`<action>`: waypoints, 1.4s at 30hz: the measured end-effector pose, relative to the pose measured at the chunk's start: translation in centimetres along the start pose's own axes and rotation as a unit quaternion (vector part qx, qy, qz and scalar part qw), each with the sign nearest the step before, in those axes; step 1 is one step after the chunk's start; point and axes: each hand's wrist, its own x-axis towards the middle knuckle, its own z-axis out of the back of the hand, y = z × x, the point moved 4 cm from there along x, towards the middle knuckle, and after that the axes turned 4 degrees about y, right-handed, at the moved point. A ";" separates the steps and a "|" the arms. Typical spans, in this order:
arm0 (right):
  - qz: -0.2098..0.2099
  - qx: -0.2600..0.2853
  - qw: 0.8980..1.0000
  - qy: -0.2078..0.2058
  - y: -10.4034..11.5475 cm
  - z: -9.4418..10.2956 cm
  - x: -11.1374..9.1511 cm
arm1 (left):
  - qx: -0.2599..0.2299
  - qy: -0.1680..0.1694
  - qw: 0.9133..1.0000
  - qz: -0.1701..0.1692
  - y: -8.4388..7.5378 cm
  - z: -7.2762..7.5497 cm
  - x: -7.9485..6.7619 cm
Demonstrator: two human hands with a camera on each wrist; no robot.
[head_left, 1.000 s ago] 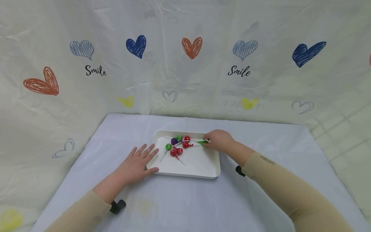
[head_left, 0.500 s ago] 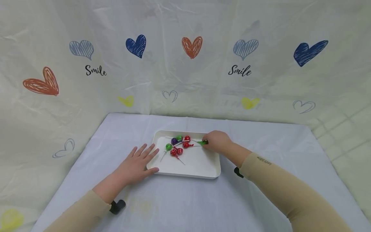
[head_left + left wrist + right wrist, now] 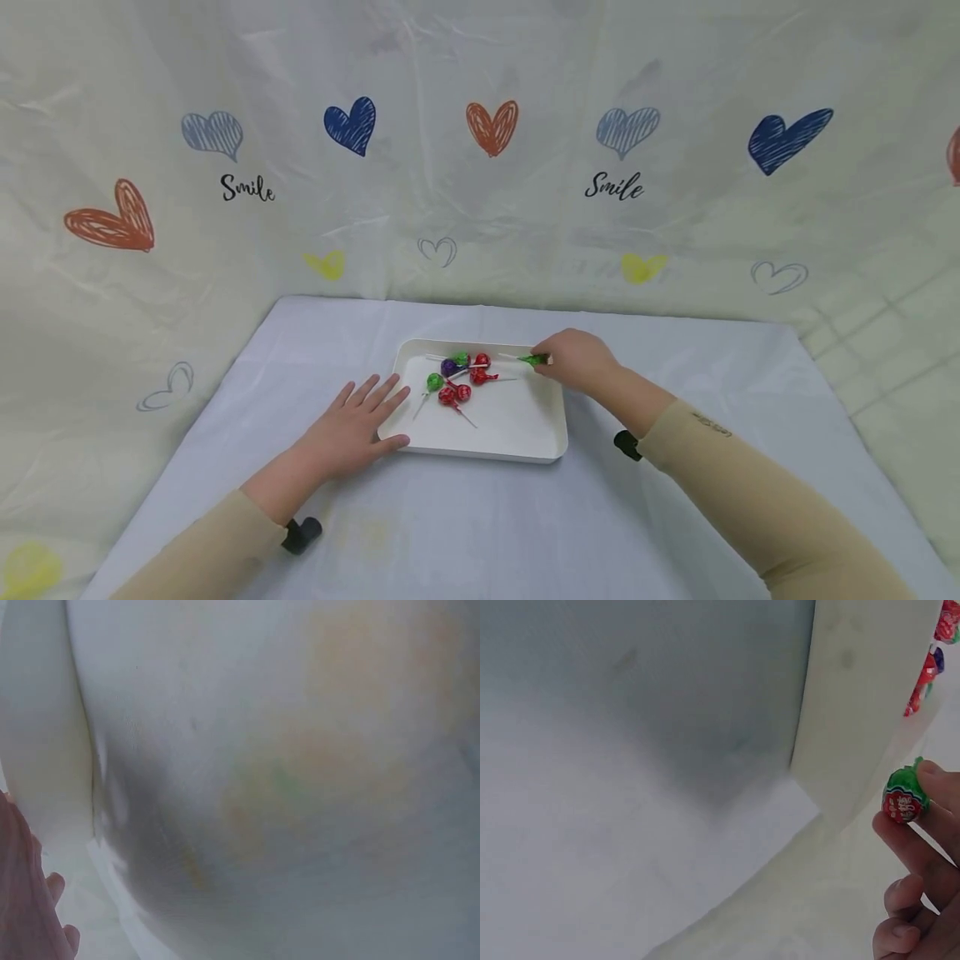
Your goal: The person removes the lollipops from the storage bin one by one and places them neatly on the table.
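Note:
My right hand [image 3: 581, 360] pinches a green-wrapped lollipop [image 3: 534, 360] by its candy end, above the back right corner of a white tray [image 3: 517, 429]. In the right wrist view the thumb and fingers hold this green lollipop [image 3: 904, 796], which has a red label; its stick is hidden there. Spread flat with straight fingers, my left hand [image 3: 347, 437] rests against the tray's left edge. Inside the tray lie several lollipops: a green one [image 3: 435, 382] at the left, a purple one [image 3: 449, 367] farther back, and red ones [image 3: 447, 396] nearer the middle.
A white cloth [image 3: 450, 525] with faint stains covers the table. Behind it hangs a pale backdrop [image 3: 555, 225] printed with hearts and "Smile". The tray's outer wall [image 3: 847, 697] stands close beside the right hand.
My right hand has shifted slightly up and to the right with the green lollipop, and more of its wrapper shows. The left hand stays at the tray's edge; the head view has shifted slightly.

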 end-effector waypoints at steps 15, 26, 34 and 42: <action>-0.014 0.039 0.999 -0.017 -3.6 0.9 -3.3 | -0.013 -0.001 1.000 0.001 0.1 -0.4 0.1; -0.024 0.034 0.999 -0.027 -6.1 1.3 -6.1 | -0.016 -0.004 1.000 0.003 0.2 -0.9 0.3; -0.030 0.046 0.998 -0.016 -7.7 1.2 -7.5 | -0.009 -0.005 1.000 0.003 0.4 -1.0 0.4; -0.007 0.034 0.999 0.009 -8.7 0.1 -8.3 | -0.016 -0.010 1.000 0.000 0.3 -0.9 0.4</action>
